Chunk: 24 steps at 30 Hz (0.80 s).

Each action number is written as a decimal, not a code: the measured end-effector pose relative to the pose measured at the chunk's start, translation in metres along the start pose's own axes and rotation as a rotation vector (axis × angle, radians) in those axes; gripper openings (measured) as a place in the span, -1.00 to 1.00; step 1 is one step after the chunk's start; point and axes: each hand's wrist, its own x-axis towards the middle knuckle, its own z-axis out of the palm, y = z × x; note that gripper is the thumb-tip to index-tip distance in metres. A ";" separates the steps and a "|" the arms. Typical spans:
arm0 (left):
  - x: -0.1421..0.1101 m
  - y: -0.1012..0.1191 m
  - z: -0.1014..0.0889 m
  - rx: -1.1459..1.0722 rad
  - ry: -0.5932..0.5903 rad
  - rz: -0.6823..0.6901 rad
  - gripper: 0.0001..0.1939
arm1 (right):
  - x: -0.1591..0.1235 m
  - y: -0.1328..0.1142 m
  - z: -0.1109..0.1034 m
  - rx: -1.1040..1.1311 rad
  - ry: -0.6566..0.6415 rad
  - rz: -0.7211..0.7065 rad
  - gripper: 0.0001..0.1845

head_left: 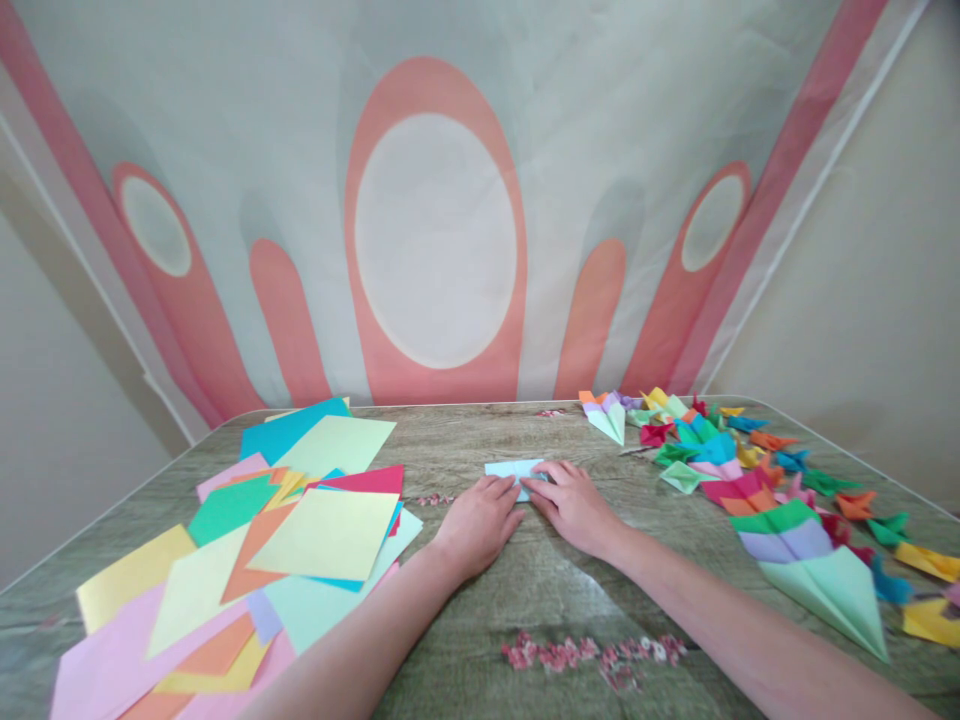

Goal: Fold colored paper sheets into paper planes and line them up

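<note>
A small light blue sheet of folding paper point(513, 468) lies on the table in front of me, folded into a narrow strip. My left hand point(480, 522) rests on its lower left part, fingers stretched out and lying flat. My right hand point(576, 505) lies over the right end of the paper, fingers spread and their tips pressing on it. The two hands nearly meet at the middle of the strip. Parts of the paper under the fingers are hidden.
Loose coloured paper sheets point(322, 540) are heaped on the left of the wood-patterned table point(450, 640). On the right lie a row of folded paper planes point(825, 590) and several small folded paper figures point(829, 482). A printed backdrop point(435, 240) hangs behind the table.
</note>
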 end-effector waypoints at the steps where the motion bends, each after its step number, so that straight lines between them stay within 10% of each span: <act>1: 0.000 0.000 0.000 0.006 -0.004 0.004 -0.61 | 0.000 0.000 0.000 -0.003 -0.001 0.001 -0.71; 24: -0.009 -0.004 -0.008 0.029 -0.073 0.011 -0.44 | -0.007 0.000 -0.006 0.120 0.082 -0.133 -0.60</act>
